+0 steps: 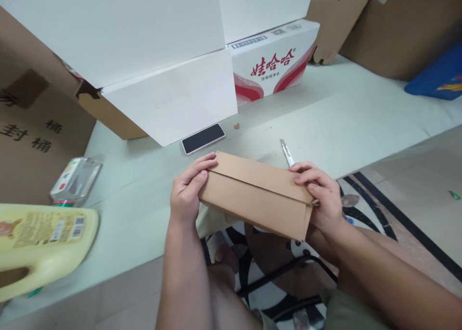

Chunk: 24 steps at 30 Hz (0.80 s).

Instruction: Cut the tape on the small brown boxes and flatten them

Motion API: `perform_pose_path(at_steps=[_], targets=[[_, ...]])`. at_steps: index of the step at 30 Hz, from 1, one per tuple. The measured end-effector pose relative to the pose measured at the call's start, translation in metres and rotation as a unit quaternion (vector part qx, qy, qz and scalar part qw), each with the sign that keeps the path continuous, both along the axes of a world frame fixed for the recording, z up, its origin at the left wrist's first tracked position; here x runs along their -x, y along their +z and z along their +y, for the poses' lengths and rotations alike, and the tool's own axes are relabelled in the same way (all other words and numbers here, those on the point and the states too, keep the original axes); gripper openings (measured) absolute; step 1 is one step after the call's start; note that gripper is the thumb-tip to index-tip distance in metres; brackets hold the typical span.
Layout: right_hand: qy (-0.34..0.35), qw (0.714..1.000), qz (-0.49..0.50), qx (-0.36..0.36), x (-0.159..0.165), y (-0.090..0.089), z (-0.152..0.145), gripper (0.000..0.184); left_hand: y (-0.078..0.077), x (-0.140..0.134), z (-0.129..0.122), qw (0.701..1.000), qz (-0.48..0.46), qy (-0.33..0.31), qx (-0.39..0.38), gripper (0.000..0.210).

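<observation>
A brown cardboard box (252, 200) is held over the table's front edge, tilted down to the right. Its long flap lies folded over, with a narrow dark seam running along it. My left hand (189, 185) grips the left end, thumb and fingers wrapped round the corner. At the other end my right hand (323, 192) is closed on the box, fingers lying on the flap. Just beyond the right fingers a utility knife (286, 152) lies on the table, part of it hidden by the hand. A phone (203, 138) rests face up behind the box.
White cartons (173, 99) and a red-and-white carton (274, 62) stand at the back of the pale table (346, 113). On the left are a yellow jug (46, 248), a clear plastic container (77, 178) and a large brown carton (39, 113). A blue object (438, 77) sits at right.
</observation>
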State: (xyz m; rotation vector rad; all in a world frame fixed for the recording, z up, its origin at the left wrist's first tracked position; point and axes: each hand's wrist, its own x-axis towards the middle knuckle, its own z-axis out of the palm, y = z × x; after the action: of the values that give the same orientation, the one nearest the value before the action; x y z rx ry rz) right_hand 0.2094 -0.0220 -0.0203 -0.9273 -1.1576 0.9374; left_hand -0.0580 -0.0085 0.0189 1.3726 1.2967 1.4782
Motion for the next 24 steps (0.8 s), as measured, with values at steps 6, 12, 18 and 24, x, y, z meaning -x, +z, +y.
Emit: perform_pose_path(at_steps=[6, 12, 18, 24], targets=[[0.005, 1.000, 0.006, -0.007, 0.004, 0.004, -0.001, 0.024, 0.004, -0.001, 0.001, 1.000, -0.008, 0.017, 0.009, 0.017], [-0.001, 0.999, 0.034, 0.032, -0.001, -0.007, 0.010, 0.038, 0.003, 0.007, 0.004, 0.996, -0.038, 0.070, 0.033, 0.017], [0.051, 0.986, -0.048, 0.152, -0.009, -0.022, 0.021, 0.040, -0.009, 0.021, 0.011, 0.973, -0.142, 0.174, 0.052, 0.018], [0.129, 0.985, -0.041, 0.104, -0.005, -0.028, 0.013, 0.075, -0.010, 0.014, 0.013, 0.957, -0.173, 0.208, 0.103, 0.025]])
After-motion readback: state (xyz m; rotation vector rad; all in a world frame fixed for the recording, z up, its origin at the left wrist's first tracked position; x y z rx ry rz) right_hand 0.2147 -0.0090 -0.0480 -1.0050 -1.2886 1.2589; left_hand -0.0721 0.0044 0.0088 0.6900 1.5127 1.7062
